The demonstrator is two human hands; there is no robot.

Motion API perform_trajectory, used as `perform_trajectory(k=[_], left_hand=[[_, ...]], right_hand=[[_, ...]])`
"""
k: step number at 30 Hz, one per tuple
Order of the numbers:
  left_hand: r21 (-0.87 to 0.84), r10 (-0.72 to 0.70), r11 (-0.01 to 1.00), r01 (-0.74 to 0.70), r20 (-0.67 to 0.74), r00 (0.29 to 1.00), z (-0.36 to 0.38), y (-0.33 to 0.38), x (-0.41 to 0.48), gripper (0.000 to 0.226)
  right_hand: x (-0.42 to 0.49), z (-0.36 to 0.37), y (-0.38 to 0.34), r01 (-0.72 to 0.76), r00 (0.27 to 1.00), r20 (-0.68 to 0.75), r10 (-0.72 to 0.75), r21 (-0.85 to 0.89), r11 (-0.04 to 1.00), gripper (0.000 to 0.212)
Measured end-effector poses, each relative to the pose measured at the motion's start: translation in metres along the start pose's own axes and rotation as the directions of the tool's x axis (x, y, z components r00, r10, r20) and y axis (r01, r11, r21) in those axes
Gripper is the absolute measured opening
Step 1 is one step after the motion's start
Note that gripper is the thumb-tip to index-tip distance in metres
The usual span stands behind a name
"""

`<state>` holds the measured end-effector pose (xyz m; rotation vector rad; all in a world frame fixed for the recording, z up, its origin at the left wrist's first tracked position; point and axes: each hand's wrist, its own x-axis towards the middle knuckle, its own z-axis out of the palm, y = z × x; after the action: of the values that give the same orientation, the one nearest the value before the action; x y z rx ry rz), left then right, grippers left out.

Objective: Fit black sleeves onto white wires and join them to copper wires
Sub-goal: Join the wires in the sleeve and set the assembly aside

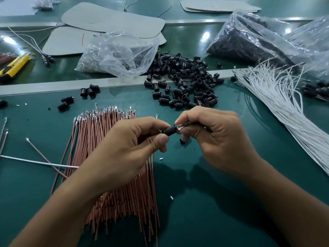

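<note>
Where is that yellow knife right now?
In the head view, the yellow knife lies far left, beyond the copper wires, left of the crumpled clear bag.

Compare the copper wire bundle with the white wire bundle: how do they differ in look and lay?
The copper wire bundle is pinkish-brown; the white wire bundle is white. The copper wires lie packed and nearly parallel, partly under the left hand; the white wires fan apart at their far ends, at the right side, untouched. Both lie on the green table, tips pointing away.

Bare left hand (131, 141) and right hand (215, 138), bare forearms (71, 202), short plain nails (162, 139)
</note>
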<state>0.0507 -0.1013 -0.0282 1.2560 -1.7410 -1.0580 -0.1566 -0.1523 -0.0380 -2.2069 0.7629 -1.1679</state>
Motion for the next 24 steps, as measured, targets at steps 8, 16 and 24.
perform_trajectory(k=[8,16,24], left_hand=[[0.094,0.016,0.995,-0.019,0.036,0.999,0.001,0.000,0.000,0.041],[0.086,0.118,0.989,-0.118,0.007,0.993,0.002,0.001,-0.002,0.027],[0.056,0.181,0.983,-0.174,-0.139,0.974,0.014,0.007,-0.002,0.021]], right_hand=[[0.000,0.000,-0.002,0.013,0.999,-0.035,-0.014,-0.017,1.000,0.008],[-0.001,-0.003,0.001,-0.011,1.000,0.006,0.011,0.092,0.996,0.021],[-0.007,0.013,-0.003,-0.187,0.982,0.078,0.171,0.363,0.913,0.039]])
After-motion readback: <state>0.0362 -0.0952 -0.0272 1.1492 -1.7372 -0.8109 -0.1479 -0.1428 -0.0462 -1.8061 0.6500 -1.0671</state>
